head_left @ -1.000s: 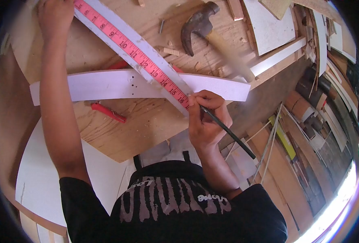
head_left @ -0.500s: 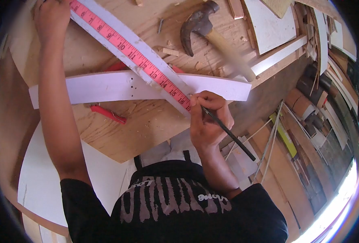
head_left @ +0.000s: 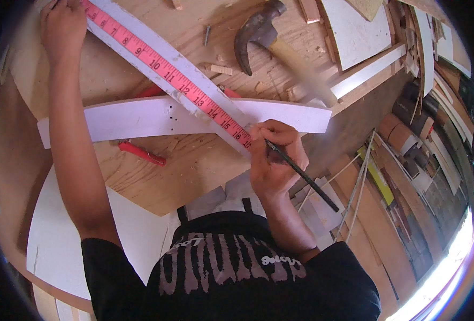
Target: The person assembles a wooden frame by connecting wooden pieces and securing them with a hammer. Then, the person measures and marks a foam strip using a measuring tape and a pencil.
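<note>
A pink measuring tape (head_left: 165, 71) lies flat along a white board strip (head_left: 176, 61), running diagonally down to the right. My left hand (head_left: 65, 29) is closed at the upper left end of the tape, its fingertips partly cut off by the picture's edge. Close to the 17 mark, my right hand (head_left: 277, 158) pinches a dark pencil (head_left: 304, 175). Its fingertips touch the lower end of the tape, and the pencil's tip is hidden by them. Under the strip, a second, slightly curved white board (head_left: 135, 117) with several small dark holes lies crosswise.
A claw hammer (head_left: 258, 37) rests on the wooden worktop (head_left: 162, 184), near a nail (head_left: 207, 35) and wood chips. A red-handled tool (head_left: 142, 153) lies below the curved board. Boards and offcuts (head_left: 392, 214) cover the floor at right. A white panel (head_left: 60, 241) stands at lower left.
My left hand, the tape and the strip under it have shifted slightly left. My right hand stays at the tape's lower end, the pencil tilting very slightly.
</note>
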The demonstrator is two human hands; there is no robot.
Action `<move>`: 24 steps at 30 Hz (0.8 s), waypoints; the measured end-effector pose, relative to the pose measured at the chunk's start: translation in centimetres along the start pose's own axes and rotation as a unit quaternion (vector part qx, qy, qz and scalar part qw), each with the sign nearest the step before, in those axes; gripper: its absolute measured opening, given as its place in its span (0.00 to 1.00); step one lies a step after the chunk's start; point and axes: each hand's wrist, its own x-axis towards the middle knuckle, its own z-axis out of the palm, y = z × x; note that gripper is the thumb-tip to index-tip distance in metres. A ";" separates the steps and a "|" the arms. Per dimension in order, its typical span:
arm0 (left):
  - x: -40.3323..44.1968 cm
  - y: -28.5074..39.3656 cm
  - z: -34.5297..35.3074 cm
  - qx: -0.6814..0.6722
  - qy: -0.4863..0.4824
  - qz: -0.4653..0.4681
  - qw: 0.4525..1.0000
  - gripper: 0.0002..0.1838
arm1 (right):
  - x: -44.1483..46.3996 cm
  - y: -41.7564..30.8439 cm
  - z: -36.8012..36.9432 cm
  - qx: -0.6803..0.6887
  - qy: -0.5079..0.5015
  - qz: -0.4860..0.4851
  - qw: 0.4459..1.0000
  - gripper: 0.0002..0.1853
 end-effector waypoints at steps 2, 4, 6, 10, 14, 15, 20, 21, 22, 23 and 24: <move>0.1 -0.1 -0.1 0.000 -0.001 0.005 1.000 0.21 | 0.0 -0.1 0.1 0.027 0.041 0.014 0.999 0.09; 0.3 0.1 -0.4 -0.001 -0.001 0.008 1.000 0.21 | 0.0 -0.6 -0.5 -0.035 -0.012 0.019 0.999 0.08; 0.2 0.4 -0.6 0.016 -0.015 -0.005 1.000 0.22 | -0.1 -0.4 -0.5 -0.015 -0.020 0.010 1.000 0.08; -0.1 0.0 -0.2 -0.005 -0.005 -0.010 1.000 0.22 | -0.1 -0.4 -0.4 0.008 -0.001 0.038 0.999 0.08; 0.0 -0.1 -0.2 0.009 -0.022 -0.009 1.000 0.20 | -0.1 -0.5 -0.4 -0.027 0.015 0.043 0.999 0.09; 0.0 0.0 -0.4 0.016 -0.023 -0.009 1.000 0.20 | 0.0 -0.4 -0.6 -0.031 -0.013 0.007 0.999 0.08; -0.1 0.0 -0.4 0.016 -0.014 -0.001 1.000 0.20 | -0.2 -0.2 -0.1 0.049 0.011 0.033 0.998 0.08; 0.1 0.0 -0.5 0.019 -0.009 0.015 1.000 0.20 | -0.3 -0.4 -0.2 0.021 0.006 0.035 0.999 0.08; 0.1 0.1 -0.5 0.019 -0.009 0.015 1.000 0.20 | -0.2 -0.5 -0.3 -0.008 0.000 0.036 0.999 0.08; 0.1 0.2 -0.5 0.008 -0.002 0.012 1.000 0.20 | -0.3 -0.2 -0.3 -0.008 0.001 0.036 0.999 0.08; 0.1 0.3 -0.6 -0.001 0.004 0.010 1.000 0.20 | -0.4 0.2 -0.4 -0.008 -0.014 0.001 1.000 0.08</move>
